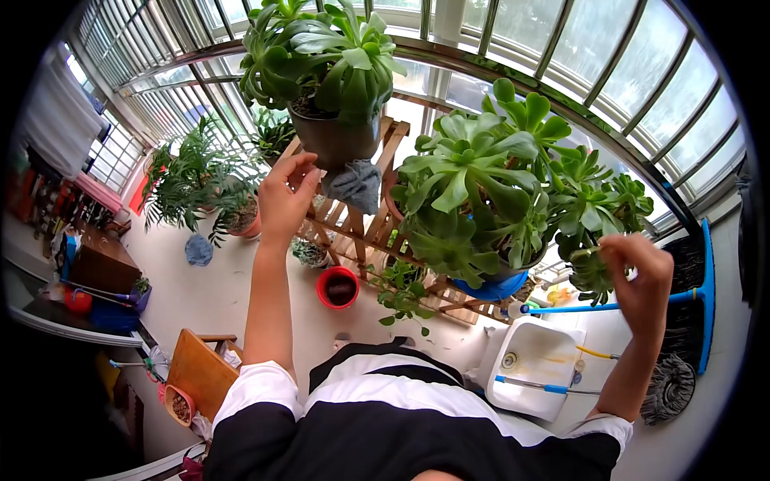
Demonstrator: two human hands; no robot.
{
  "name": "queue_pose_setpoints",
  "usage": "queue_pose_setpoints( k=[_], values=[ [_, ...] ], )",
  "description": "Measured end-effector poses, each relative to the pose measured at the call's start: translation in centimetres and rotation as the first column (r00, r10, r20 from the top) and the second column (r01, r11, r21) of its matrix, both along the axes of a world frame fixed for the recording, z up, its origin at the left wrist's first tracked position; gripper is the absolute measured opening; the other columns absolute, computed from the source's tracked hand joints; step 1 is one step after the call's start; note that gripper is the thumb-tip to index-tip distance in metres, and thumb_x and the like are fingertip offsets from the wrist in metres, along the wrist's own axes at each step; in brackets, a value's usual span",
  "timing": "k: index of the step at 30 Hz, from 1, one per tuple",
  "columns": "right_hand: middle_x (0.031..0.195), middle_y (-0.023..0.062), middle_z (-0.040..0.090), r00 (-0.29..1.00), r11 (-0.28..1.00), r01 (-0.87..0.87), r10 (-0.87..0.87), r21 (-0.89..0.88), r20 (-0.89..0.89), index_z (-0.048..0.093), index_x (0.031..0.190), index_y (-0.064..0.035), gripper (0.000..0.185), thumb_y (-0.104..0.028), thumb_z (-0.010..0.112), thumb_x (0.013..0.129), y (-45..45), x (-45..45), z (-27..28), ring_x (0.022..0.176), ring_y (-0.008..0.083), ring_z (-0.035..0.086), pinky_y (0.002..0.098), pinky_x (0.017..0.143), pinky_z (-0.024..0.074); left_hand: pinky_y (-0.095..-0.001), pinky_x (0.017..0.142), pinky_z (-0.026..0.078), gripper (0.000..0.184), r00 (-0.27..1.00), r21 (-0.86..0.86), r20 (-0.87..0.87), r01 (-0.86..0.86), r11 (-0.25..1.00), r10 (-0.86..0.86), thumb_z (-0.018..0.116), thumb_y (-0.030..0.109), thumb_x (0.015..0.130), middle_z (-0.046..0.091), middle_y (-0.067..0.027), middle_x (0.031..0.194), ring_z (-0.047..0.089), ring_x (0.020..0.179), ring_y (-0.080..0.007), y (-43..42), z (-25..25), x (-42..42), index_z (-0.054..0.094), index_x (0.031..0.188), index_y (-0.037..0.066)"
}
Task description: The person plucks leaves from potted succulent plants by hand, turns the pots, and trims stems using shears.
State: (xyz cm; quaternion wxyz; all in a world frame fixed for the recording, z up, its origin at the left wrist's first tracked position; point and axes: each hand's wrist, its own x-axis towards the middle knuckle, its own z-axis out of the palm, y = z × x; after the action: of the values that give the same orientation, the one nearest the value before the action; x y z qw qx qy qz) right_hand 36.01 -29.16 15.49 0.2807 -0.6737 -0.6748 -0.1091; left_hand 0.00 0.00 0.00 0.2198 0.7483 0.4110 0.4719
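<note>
The left hand (287, 194) is hovering with fingers loosely parted just beside a gray pot (341, 143), a gray cloth (357, 186) lying below it. The right hand (642, 268) is pinching its fingertips near a smaller succulent (589, 210); I cannot tell what they are gripping. A large succulent (465, 172) is standing between the hands, above a red pot (322, 295), while a blue broom (707, 297) is crossing behind the right hand.

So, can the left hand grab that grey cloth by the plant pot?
Probably yes: the left hand looks empty and close to the grey cloth, with nothing seeming to block the way, though the pot may leave little room above.
</note>
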Motion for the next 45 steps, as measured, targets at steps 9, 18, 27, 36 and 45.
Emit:
queue_pose_setpoints(
  k=[9,18,27,36,45],
  values=[
    [0.066,0.0016,0.057,0.866,0.827,-0.494,0.497,-0.268,-0.061,0.069,0.104,-0.0113,0.024,-0.013,0.072,0.080,0.1,-5.8,-6.1,0.055,0.0208,0.060,0.0340,0.049,0.0453,-0.0316,0.064,0.051,0.060,0.919,0.121,-0.323,-0.195,0.973,0.225,0.068,0.019,0.088,0.071,-0.0080,0.077,0.066,0.066,-0.0161,5.0,4.4,2.7,0.049,0.144,0.013],
    [0.073,0.0039,0.062,0.707,0.752,-0.659,0.610,-0.021,-0.357,0.069,0.111,-0.0142,0.032,-0.009,0.074,0.080,7.2,-14.9,-10.5,0.057,0.0239,0.060,0.0337,0.052,0.0469,-0.0361,0.059,0.051,0.052,0.865,0.456,-0.353,-0.173,0.873,0.356,0.068,0.022,0.090,0.068,-0.0044,0.069,0.066,0.060,-0.0201,6.5,7.0,-1.9,0.056,0.140,0.032],
    [0.077,0.0133,0.068,0.154,0.850,-0.439,0.389,0.290,-0.908,0.040,0.144,-0.0035,0.049,-0.011,0.052,0.096,25.4,-24.4,-11.1,0.056,0.0194,0.066,0.0321,0.056,0.0533,-0.0392,0.057,0.050,0.058,0.855,0.597,-0.432,0.033,0.802,0.286,0.068,0.018,0.088,0.065,-0.0035,0.067,0.064,0.057,-0.0224,7.7,8.4,-4.2,0.053,0.139,0.043],
    [0.071,0.0095,0.065,-0.257,0.921,-0.227,0.256,0.316,-0.932,0.051,0.130,-0.0069,0.033,-0.018,0.043,0.100,35.5,-26.4,-7.8,0.049,0.0146,0.061,0.0289,0.046,0.0508,-0.0388,0.058,0.052,0.045,0.863,0.657,-0.430,0.097,0.748,0.265,0.068,0.020,0.087,0.070,-0.0039,0.078,0.066,0.061,-0.0230,8.7,8.8,-6.1,0.063,0.131,0.029],
    [0.074,0.0036,0.069,-0.285,0.939,-0.200,0.219,0.282,-0.933,0.067,0.099,-0.0113,0.017,-0.025,0.059,0.093,37.2,-25.6,-8.1,0.054,0.0070,0.060,0.0274,0.052,0.0495,-0.0349,0.055,0.050,0.054,0.858,0.632,-0.471,0.166,0.757,0.205,0.069,0.021,0.088,0.067,-0.0006,0.072,0.062,0.055,-0.0178,9.2,9.4,-7.4,0.057,0.136,0.040]
  ],
)
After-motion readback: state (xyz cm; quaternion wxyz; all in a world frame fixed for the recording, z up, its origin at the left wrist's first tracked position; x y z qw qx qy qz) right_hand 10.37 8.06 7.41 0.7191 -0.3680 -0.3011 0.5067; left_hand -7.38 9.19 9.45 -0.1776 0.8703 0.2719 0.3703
